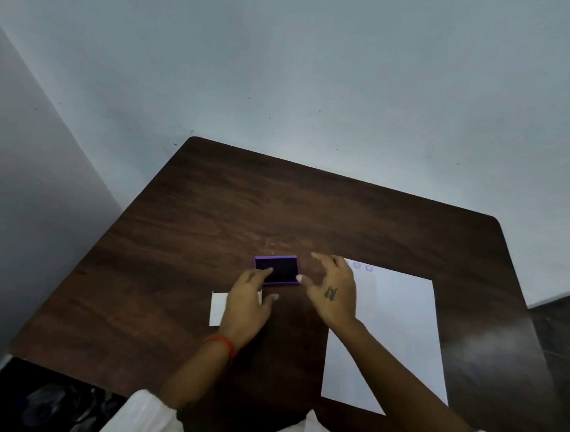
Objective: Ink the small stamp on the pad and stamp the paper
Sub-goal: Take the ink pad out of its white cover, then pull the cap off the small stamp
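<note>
Already the paper bears faint round marks along its far edge. Both hands, left hand and right hand, hover spread and empty beside the open ink pad; no stamp visible.

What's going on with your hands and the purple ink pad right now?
Left hand touching ink pad, right hand open beside it. Paper already bears stamps. No stamp visible.
</note>
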Demonstrator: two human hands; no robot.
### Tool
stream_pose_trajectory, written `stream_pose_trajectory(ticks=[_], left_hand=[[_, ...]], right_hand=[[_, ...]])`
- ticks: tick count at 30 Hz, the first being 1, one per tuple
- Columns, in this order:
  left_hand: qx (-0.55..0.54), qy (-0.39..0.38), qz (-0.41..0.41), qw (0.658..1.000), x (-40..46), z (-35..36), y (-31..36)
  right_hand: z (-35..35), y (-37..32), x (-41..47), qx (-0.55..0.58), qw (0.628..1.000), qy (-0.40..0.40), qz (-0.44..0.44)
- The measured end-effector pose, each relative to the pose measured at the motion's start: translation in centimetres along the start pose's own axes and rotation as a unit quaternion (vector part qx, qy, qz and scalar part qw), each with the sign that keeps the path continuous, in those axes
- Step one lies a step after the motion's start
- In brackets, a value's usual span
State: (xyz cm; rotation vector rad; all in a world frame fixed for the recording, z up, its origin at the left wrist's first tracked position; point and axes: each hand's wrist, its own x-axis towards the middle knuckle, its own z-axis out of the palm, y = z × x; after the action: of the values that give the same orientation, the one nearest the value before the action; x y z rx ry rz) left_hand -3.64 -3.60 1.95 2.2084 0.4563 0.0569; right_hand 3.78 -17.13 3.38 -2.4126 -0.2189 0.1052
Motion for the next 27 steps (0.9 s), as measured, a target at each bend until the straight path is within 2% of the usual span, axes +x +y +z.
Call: stream_pose_trajectory(ticks=[4, 8, 13, 22, 27], left_hand=[[0.015, -0.07, 0.017, 0.997, 1.0, 3.2, 1.7], [0.019, -0.099, 0.025, 0.995, 1.7, 5.8, 2.2], [0.026, -0.091, 0.032, 0.995, 2.2, 7.1, 1.9], [0.022, -0.077, 0.022, 0.997, 2.7, 7.7, 1.5], [-0.054, -0.058, 0.018, 0.997, 2.7, 6.7, 1.6]], right_hand=[[-0.4, 2.1, -0.2, 0.013, 0.998, -0.036, 0.045], [-0.1, 3.6, -0.9, 0.055, 0.996, -0.051, 0.043], [0.7, 4.6, -0.6, 0.058, 0.993, -0.084, 0.051], [1.0, 5.3, 0.2, 0.051, 0.993, -0.09, 0.055], [0.2, 5.2, 0.4, 0.111, 0.991, -0.071, 0.034]])
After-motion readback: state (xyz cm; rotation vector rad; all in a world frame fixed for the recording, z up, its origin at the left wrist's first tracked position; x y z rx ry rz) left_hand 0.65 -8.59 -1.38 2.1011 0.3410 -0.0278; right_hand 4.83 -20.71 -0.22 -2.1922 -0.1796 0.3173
